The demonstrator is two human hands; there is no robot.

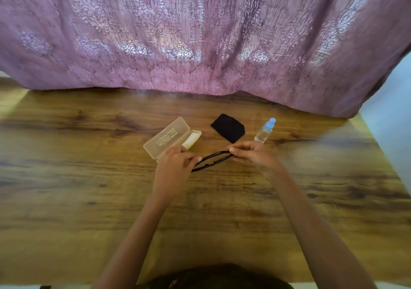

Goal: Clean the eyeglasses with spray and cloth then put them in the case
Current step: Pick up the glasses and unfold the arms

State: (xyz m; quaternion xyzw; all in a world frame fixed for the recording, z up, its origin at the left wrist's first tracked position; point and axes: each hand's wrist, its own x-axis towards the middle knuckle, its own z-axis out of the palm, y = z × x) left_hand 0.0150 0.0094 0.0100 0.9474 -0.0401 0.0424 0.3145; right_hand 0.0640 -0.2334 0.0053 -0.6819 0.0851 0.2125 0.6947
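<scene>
Black-framed eyeglasses [214, 160] are held just above the wooden table [89, 188], between both hands. My left hand [175, 166] pinches the frame's left end and my right hand [251, 155] pinches its right end. An open, translucent beige case [165, 137] lies just behind my left hand, its lid tipped back to the left. A folded black cloth [228, 127] lies behind the glasses. To its right a small clear spray bottle [265, 130] with a light blue cap leans on the table.
A pink patterned curtain [200, 39] hangs over the table's far edge. The table's right edge runs diagonally at the right, with a pale wall [393, 115] beyond it. Dark clothing shows at the bottom edge.
</scene>
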